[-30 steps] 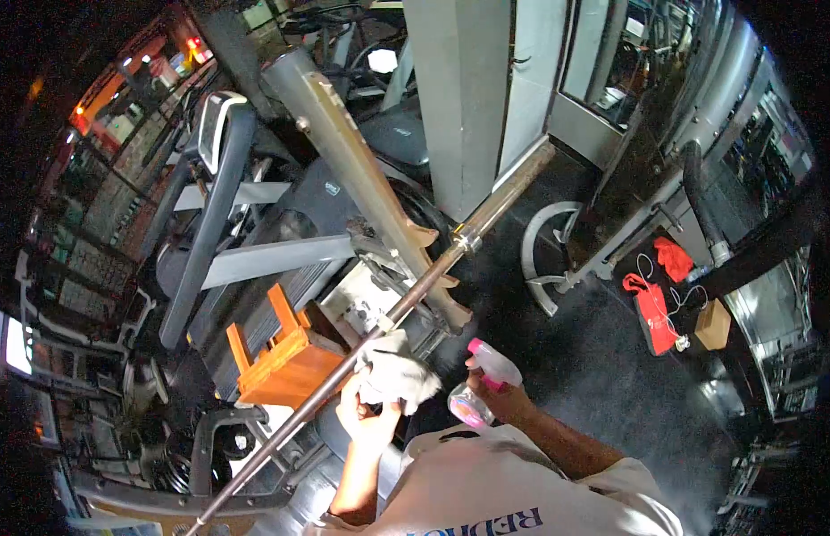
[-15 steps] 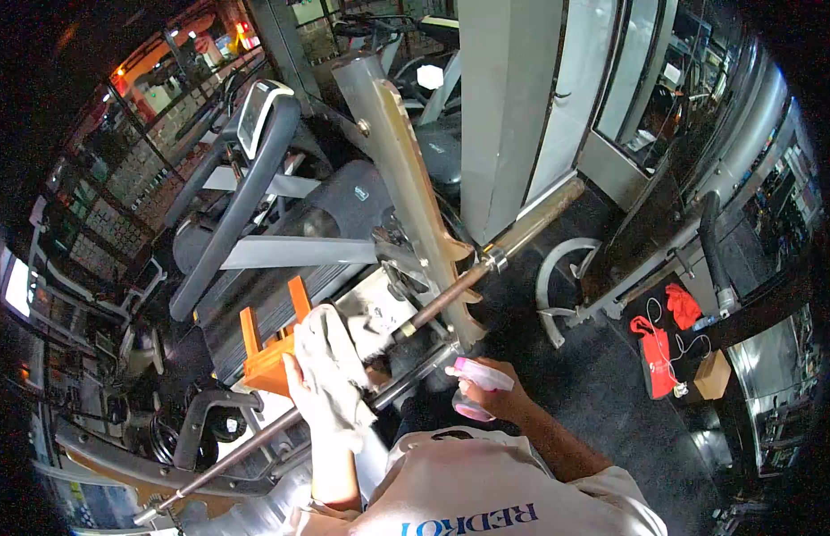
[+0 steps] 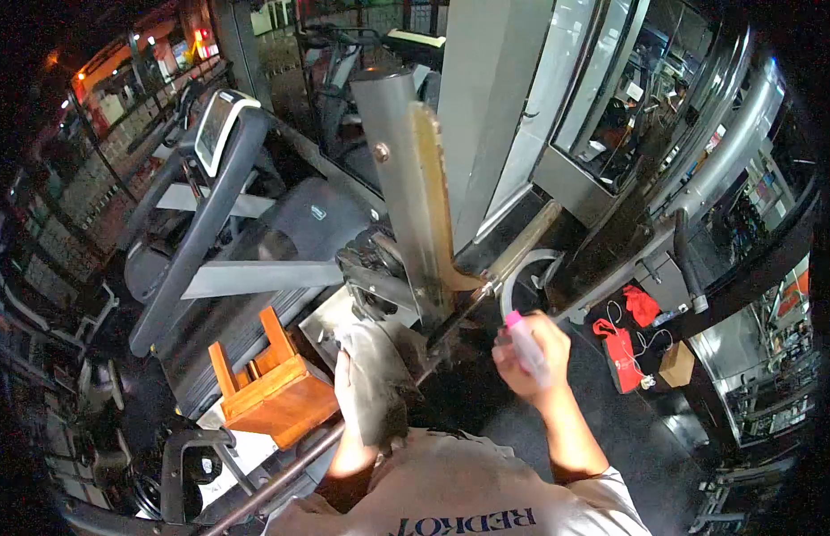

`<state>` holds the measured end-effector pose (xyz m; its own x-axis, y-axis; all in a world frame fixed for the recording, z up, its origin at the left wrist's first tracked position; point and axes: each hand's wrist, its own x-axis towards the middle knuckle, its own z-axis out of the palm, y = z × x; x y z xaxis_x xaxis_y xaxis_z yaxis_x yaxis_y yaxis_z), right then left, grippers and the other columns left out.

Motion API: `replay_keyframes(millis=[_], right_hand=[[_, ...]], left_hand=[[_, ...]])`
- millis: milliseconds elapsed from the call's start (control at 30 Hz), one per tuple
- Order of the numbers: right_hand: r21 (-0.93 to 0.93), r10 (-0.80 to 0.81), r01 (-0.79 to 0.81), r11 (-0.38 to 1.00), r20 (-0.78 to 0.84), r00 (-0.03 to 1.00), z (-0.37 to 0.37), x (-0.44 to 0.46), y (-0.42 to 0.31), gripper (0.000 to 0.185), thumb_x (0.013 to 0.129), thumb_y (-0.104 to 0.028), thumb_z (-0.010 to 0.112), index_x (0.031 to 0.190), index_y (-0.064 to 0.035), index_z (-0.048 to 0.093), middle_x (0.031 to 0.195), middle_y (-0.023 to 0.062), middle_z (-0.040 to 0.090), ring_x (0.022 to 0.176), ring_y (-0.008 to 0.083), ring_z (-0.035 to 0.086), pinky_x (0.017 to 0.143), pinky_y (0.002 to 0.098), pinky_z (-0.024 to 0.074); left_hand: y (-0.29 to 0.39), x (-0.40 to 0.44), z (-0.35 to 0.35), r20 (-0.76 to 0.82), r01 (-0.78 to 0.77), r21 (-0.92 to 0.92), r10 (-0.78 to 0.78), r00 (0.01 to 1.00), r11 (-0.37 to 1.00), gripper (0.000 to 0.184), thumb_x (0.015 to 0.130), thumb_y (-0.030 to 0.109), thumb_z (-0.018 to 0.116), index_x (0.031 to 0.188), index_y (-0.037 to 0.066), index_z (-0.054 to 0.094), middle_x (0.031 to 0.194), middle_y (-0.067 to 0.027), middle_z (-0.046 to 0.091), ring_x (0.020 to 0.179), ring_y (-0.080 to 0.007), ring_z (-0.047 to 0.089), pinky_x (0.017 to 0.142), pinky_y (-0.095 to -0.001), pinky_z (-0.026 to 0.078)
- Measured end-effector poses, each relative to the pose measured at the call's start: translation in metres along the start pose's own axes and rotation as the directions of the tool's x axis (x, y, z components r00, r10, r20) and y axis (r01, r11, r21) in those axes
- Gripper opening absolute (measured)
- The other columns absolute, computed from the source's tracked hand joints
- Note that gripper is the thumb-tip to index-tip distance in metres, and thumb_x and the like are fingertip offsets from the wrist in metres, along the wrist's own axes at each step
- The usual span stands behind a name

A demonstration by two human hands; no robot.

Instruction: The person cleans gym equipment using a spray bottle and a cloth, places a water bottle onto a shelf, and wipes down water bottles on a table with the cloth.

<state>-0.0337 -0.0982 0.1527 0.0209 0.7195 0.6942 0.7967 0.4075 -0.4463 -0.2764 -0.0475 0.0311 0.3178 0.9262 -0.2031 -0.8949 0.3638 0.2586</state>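
A pale grey cloth (image 3: 376,371) hangs from my left hand (image 3: 345,393), which grips its left side; most of those fingers are hidden. The cloth lies in front of the long metal barbell (image 3: 294,466). My right hand (image 3: 538,355) is wrapped round a spray bottle with a pink top (image 3: 525,347), held up near the barbell's thick far end (image 3: 525,246). The upright metal post (image 3: 399,179) with its hooked, yellowish edge stands just beyond both hands. To the left of the cloth is an orange wooden stool (image 3: 283,399).
A treadmill (image 3: 290,219) stands at the left beyond the stool. A grey pillar (image 3: 486,98) rises behind the post. At the right, a red bag (image 3: 622,359), a red cloth (image 3: 641,306), a white cable and a cardboard box (image 3: 676,364) lie low beside a machine.
My right hand has risen and moved forward with the bottle. My left hand and the cloth have shifted slightly right. The whole view has also turned, and the post looms larger.
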Motion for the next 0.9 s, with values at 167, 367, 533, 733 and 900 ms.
replay_keyframes(millis=[167, 367, 533, 733, 900], right_hand=[[-0.251, 0.307, -0.248, 0.936, 0.230, 0.924, 0.032, -0.008, 0.004, 0.023, 0.074, -0.022, 0.076, 0.081, -0.0078, 0.059, 0.071, 0.0114, 0.058, 0.063, 0.0336, 0.062, 0.058, 0.0434, 0.0512], [-0.154, 0.483, -0.459, 0.875, 0.333, 0.810, 0.049, -0.072, 0.014, 0.028, 0.080, -0.028, 0.075, 0.083, -0.0061, 0.057, 0.071, 0.0129, 0.058, 0.065, 0.0349, 0.063, 0.060, 0.0430, 0.0501], [-0.105, 0.444, -0.435, 0.894, 0.321, 0.836, 0.056, -0.073, -0.015, 0.020, 0.080, -0.019, 0.072, 0.082, -0.0034, 0.059, 0.073, 0.0118, 0.057, 0.065, 0.0316, 0.059, 0.062, 0.0393, 0.0494], [-0.157, 0.376, -0.343, 0.926, 0.309, 0.874, 0.048, -0.084, -0.027, 0.024, 0.082, -0.023, 0.071, 0.091, -0.0033, 0.060, 0.077, 0.0136, 0.059, 0.071, 0.0345, 0.062, 0.063, 0.0436, 0.0525], [-0.297, 0.417, -0.356, 0.886, 0.175, 0.892, 0.024, -0.126, -0.019, 0.022, 0.081, -0.023, 0.071, 0.086, -0.0041, 0.061, 0.074, 0.0121, 0.059, 0.067, 0.0329, 0.062, 0.061, 0.0408, 0.0515]], left_hand=[[0.048, 0.012, 0.005, -0.083, 0.059, 0.034, -0.056, 0.995, 0.998, 0.058, 0.100, 0.050, 0.037, 0.130, 0.004, 0.055, 0.121, -0.0167, 0.062, 0.112, -0.0326, 0.059, 0.100, -0.0459, 0.046], [0.053, 0.036, 0.011, 0.059, 0.140, -0.120, -0.134, 0.989, 0.983, 0.060, 0.102, 0.053, 0.032, 0.129, 0.004, 0.052, 0.121, -0.0139, 0.060, 0.108, -0.0302, 0.058, 0.099, -0.0427, 0.046], [0.057, 0.107, 0.073, 0.203, -0.382, 0.648, 0.334, 0.920, 0.659, 0.065, 0.100, 0.056, 0.041, 0.139, 0.003, 0.045, 0.131, -0.0141, 0.056, 0.118, -0.0305, 0.054, 0.104, -0.0443, 0.040], [0.010, 0.202, 0.176, 0.965, -0.856, 0.148, 0.263, 0.014, -0.496, 0.053, 0.085, 0.020, 0.058, 0.133, -0.003, 0.049, 0.142, -0.0236, 0.047, 0.138, -0.0403, 0.036, 0.113, -0.0592, 0.020], [-0.047, 0.218, 0.085, 0.944, -0.719, 0.326, 0.170, 0.283, -0.613, 0.049, 0.081, 0.023, 0.064, 0.128, 0.010, 0.060, 0.144, -0.0177, 0.047, 0.128, -0.0397, 0.044, 0.103, -0.0618, 0.028]])
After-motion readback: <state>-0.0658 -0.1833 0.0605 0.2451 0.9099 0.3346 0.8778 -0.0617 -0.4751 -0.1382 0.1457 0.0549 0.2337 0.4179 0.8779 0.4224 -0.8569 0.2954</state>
